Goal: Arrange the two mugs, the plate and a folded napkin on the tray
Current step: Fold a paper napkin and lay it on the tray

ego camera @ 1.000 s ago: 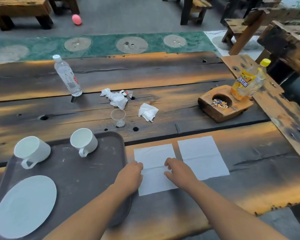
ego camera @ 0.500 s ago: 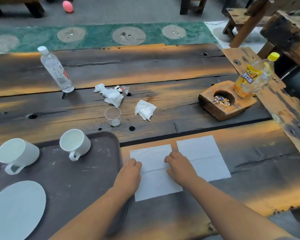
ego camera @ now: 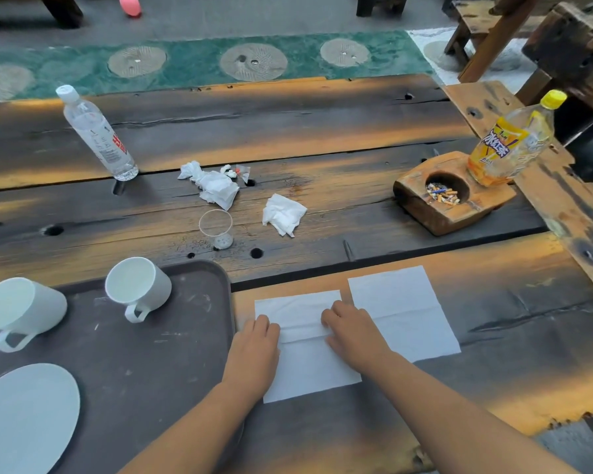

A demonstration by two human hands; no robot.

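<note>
Napkin [ego camera: 308,367]: flat on the surface [ego camera: 356,159], just right of the tray [ego camera: 151,354] and not on it; 1 crease runs across it between the hands.
Left hand [ego camera: 255,350]: knuckles up at the napkin's left edge, fingers bent, tips on the paper; cannot tell whether it pinches or only presses.
Right hand [ego camera: 353,333]: at the right edge by the crease, fingers bent the same way; grip cannot be told either.
Tray load: 2 mugs [ego camera: 141,285] along the far side, plate [ego camera: 24,415] at the near left.
Spare napkin [ego camera: 404,313]: open flat, just right of the first, untouched.
Step (judged): folding; 3 of 4 items look placed.
Next (judged): turn 1 half over along the crease, match the edges, press flat, then lift it onto bare tray right of the plate. Thin paper on rough wood, so a light hold.
</note>
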